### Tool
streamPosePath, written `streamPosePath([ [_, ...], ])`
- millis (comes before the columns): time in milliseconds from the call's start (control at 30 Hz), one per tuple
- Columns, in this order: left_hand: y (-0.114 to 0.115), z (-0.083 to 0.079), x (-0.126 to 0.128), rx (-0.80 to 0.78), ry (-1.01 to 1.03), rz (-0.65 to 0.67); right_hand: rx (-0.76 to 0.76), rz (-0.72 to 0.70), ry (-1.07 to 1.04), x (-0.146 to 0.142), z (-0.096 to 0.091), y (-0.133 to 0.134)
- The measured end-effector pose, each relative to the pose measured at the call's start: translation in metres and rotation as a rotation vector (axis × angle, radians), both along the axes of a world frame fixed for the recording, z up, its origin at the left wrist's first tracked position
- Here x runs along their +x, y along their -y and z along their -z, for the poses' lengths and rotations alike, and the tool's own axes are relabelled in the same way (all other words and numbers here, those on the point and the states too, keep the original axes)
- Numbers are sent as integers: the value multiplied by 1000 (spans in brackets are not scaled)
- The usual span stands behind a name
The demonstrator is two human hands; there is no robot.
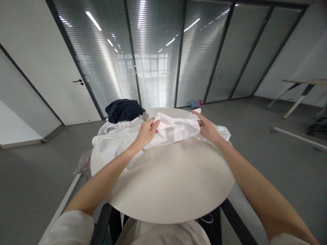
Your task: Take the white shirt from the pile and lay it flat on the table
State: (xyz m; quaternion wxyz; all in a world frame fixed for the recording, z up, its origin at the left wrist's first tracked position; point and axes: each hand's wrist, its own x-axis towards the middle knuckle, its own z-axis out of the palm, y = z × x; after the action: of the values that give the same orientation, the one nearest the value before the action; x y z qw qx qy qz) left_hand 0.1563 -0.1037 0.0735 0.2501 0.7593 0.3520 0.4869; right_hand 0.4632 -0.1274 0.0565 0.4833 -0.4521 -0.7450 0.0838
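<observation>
A crumpled white garment (176, 126), probably a shirt, lies over the far half of a round white table (178, 183). Between my hands a long section of it is raised and stretched sideways, like a sleeve. My left hand (148, 132) pinches this section at its left end, thumb on top. At the other end my right hand (207, 127) grips the cloth; some of its fingers are hidden by the fabric. More of the white cloth spreads to the left and past my right hand. A bundle of dark navy cloth (124, 110) sits at the far left edge.
A clear plastic bag with something pinkish (84, 162) is beside the table's left edge. On the floor beyond the table lies a blue and red cylinder-shaped item (196, 104). Another table (306, 81) stands at right, and a glass partition (158, 51) runs behind.
</observation>
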Motion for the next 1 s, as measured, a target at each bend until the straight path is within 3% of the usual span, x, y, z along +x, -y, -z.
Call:
streamPosePath([
  [233,23,12,-18,12,14,-23,117,52,22,-20,-15,15],
  [567,13,45,-33,117,-55,-145,102,56,-65,-58,21,25],
  [800,10,52,-36,185,-78,-142,197,29,-123,-77,27,35],
  [1000,8,58,-37,144,-115,-205,145,26,-113,-84,31,34],
])
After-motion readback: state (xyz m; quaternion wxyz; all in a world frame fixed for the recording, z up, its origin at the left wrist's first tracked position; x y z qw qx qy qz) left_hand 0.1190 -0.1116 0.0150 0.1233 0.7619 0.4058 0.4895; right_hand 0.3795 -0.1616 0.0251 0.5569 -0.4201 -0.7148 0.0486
